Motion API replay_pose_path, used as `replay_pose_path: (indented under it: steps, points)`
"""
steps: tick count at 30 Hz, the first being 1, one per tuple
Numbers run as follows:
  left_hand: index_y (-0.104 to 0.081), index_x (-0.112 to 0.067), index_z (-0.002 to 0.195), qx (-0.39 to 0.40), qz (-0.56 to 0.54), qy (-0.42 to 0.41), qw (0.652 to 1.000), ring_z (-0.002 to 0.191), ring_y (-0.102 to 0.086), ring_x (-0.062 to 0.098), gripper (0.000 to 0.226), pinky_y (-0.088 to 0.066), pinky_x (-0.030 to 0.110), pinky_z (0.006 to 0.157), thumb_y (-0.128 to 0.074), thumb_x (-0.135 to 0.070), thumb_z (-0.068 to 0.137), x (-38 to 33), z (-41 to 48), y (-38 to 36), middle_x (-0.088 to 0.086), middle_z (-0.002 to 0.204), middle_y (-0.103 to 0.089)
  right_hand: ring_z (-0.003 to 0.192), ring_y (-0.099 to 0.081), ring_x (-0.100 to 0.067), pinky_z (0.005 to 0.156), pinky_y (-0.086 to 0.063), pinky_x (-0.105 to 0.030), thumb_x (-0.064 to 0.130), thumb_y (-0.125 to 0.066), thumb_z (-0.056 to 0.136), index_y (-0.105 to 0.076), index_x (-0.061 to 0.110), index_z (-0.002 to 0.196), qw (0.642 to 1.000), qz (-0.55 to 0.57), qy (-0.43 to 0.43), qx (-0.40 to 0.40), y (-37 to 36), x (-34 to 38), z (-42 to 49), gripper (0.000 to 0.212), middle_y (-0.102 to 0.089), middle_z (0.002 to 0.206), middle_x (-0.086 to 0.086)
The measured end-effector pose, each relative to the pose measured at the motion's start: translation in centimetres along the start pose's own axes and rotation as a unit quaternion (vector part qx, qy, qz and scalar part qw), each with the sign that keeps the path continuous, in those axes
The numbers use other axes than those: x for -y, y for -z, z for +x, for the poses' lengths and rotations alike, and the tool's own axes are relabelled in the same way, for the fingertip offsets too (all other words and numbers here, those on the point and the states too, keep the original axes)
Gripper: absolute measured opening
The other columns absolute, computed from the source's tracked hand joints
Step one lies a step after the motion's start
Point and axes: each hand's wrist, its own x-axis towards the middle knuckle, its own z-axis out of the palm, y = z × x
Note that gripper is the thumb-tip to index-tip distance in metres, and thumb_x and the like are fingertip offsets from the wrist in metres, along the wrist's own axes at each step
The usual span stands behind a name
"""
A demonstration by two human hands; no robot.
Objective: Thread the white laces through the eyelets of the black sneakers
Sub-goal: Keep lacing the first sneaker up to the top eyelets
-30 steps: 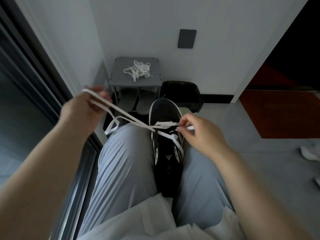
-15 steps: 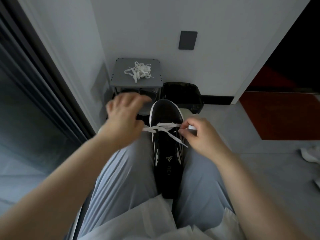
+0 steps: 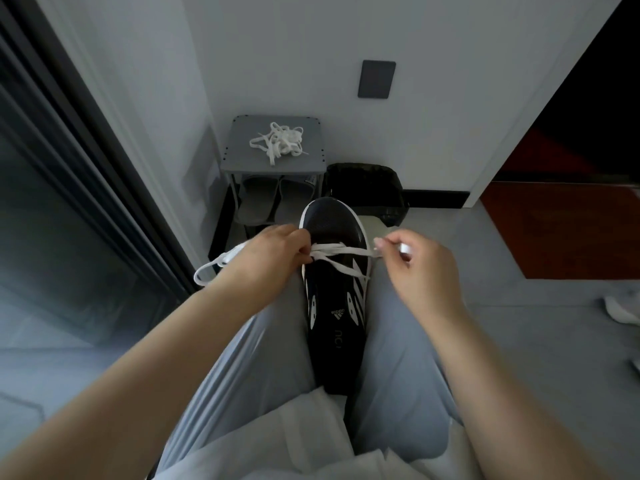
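Black sneaker: wedged between the knees, toe outward. White lace: crosses its forward eyelets. Left hand, right hand: fingers pinched shut on lace at either side. Advice: draw both ends evenly, keep lace flat.

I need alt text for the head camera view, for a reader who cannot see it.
Both hands pull a white lace across a black sneaker wedged between the person's knees, the left hand and the right hand each pinching one side. Beyond it, a tangled spare lace lies on a small grey rack.
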Motion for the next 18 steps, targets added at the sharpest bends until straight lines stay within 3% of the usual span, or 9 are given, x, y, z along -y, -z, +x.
replay_pose_path:
  steps: [3, 5, 8, 11, 15, 18]
  points:
    - [-0.064, -0.003, 0.082, -0.009, -0.011, -0.009, 1.000, 0.087, -0.053, 0.026, 0.007, -0.034, 0.023, 0.076, -0.064, -0.010, 0.084, 1.0, -0.2, 0.6, 0.006, 0.084, -0.062, 0.074, -0.058, -0.016, 0.068, -0.044, -0.030, 0.035, -0.069, 0.073, -0.068, 0.019, 0.076, 0.994, 0.004, 0.100, 0.050, -0.7, 0.1, -0.1, 0.015, -0.053, 0.079, 0.007]
    - [-0.064, -0.003, 0.079, -0.017, -0.028, -0.014, 0.999, 0.085, -0.056, 0.029, 0.008, -0.037, 0.025, 0.075, -0.064, -0.010, 0.082, 1.3, -0.6, 0.4, 0.009, 0.082, -0.064, 0.085, -0.059, -0.017, 0.080, -0.042, -0.034, 0.042, -0.064, 0.073, -0.067, 0.023, 0.082, 0.989, 0.008, 0.137, 0.057, -1.5, 0.9, -0.5, 0.021, -0.059, 0.088, 0.008]
    - [-0.064, -0.002, 0.080, -0.050, -0.053, 0.003, 0.997, 0.080, -0.056, 0.018, 0.007, -0.038, 0.014, 0.070, -0.058, -0.006, 0.081, 1.0, -1.5, 0.2, 0.010, 0.084, -0.064, 0.081, -0.059, -0.018, 0.079, -0.034, -0.030, 0.044, -0.060, 0.076, -0.068, 0.025, 0.081, 0.982, -0.019, 0.179, 0.059, -2.6, 2.8, -0.7, 0.022, -0.066, 0.079, 0.011]
    - [-0.065, -0.002, 0.085, -0.079, -0.067, 0.033, 0.994, 0.080, -0.052, 0.006, 0.007, -0.033, -0.002, 0.068, -0.060, 0.003, 0.083, 0.4, -1.9, 0.1, 0.006, 0.087, -0.067, 0.068, -0.059, -0.021, 0.071, -0.041, -0.033, 0.030, -0.068, 0.072, -0.070, 0.020, 0.076, 0.983, -0.021, 0.172, 0.051, -3.8, 3.7, -0.8, 0.010, -0.065, 0.064, 0.007]
    - [-0.062, -0.002, 0.084, -0.106, -0.109, 0.073, 0.986, 0.078, -0.046, -0.017, 0.005, -0.032, -0.004, 0.066, -0.058, -0.002, 0.087, 0.0, -2.1, -0.1, -0.011, 0.087, -0.063, 0.066, -0.059, -0.022, 0.071, -0.037, -0.031, 0.021, -0.066, 0.074, -0.073, 0.022, 0.079, 0.987, -0.031, 0.154, 0.035, -4.4, 3.0, -0.9, 0.008, -0.064, 0.063, 0.008]
    - [-0.057, -0.006, 0.079, -0.083, -0.184, 0.108, 0.973, 0.075, -0.054, -0.022, 0.011, -0.037, -0.002, 0.066, -0.055, 0.000, 0.088, 0.7, -2.1, -0.5, -0.021, 0.084, -0.064, 0.071, -0.057, -0.021, 0.075, -0.031, -0.027, 0.021, -0.064, 0.076, -0.074, 0.025, 0.082, 0.985, -0.048, 0.163, 0.037, -4.7, 2.9, -1.1, 0.013, -0.065, 0.068, 0.009]
